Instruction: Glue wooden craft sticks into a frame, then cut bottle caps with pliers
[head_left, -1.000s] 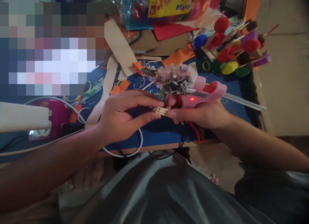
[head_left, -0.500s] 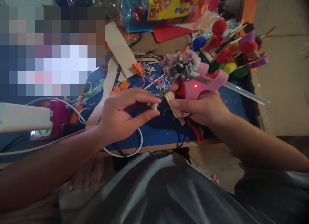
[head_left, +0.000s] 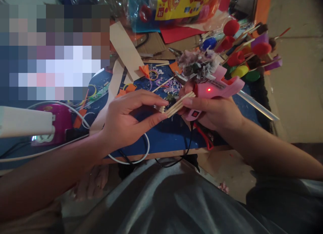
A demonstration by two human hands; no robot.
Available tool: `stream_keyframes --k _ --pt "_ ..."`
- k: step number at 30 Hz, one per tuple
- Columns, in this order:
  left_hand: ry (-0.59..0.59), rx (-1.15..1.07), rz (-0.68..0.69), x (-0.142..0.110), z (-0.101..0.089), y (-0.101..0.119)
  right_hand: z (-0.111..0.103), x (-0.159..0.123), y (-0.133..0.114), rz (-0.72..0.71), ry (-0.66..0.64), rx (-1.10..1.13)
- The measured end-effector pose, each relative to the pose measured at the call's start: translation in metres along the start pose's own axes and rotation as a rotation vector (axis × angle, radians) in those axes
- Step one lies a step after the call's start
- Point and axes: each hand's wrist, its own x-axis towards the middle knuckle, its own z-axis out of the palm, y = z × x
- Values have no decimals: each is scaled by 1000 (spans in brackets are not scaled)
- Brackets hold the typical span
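Between the thumb and fingers of my left hand [head_left: 128,118] is a small bundle of pale wooden sticks [head_left: 161,109], mostly hidden and seen by its ends. My right hand [head_left: 214,109] is closed around a pink hot glue gun [head_left: 222,83] with a lit red light. Its thumb also pinches a short row of wooden sticks [head_left: 178,105], slanted, with the lower end at my left thumb tip. Whether the two bundles touch, I cannot tell. A clear glue stick [head_left: 259,105] extends right from behind the gun. A ruffled grey-pink clump [head_left: 198,64] sits above the gun's front.
Felt-like coloured pieces on sticks [head_left: 239,57] crowd the right rear. Paper scraps and wooden strips [head_left: 127,50] lie across the blue tabletop [head_left: 161,140]. At left stands a magenta power block [head_left: 58,123] with a white plug and cables. A plastic bag [head_left: 176,8] lies behind.
My right hand has turned the stick row from leaning down-right to slanting down-left, its end now by my left thumb. The glue gun shifted slightly right. My left hand stays nearly still.
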Motion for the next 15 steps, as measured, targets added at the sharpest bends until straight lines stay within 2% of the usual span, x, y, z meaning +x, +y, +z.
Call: stream_keyframes --k 7,15 --pt "44 14 -92 -3 -2 1 1 -1 -2 -8 -25 59" --pt "74 11 -40 -3 -3 -2 4 -3 -4 32 -45 -15"
